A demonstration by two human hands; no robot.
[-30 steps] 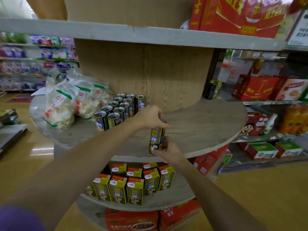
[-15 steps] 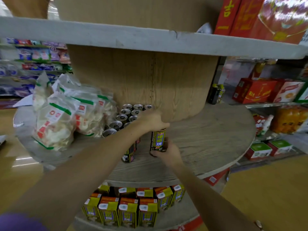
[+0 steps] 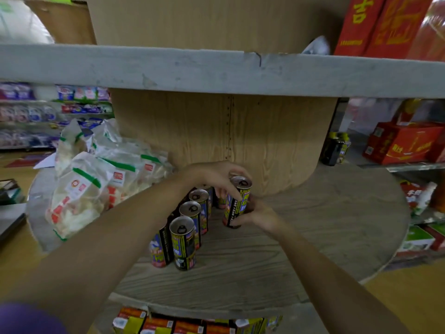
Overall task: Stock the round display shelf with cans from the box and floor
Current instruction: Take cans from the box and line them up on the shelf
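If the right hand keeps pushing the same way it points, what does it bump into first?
Probably the wooden centre column: the right hand grips the can and points toward it, close behind, though depth is unclear.

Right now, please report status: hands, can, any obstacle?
Both hands, left hand and right hand, grip one can, upright by the wooden core. Can row close to its left. Snack bags further left, apart.
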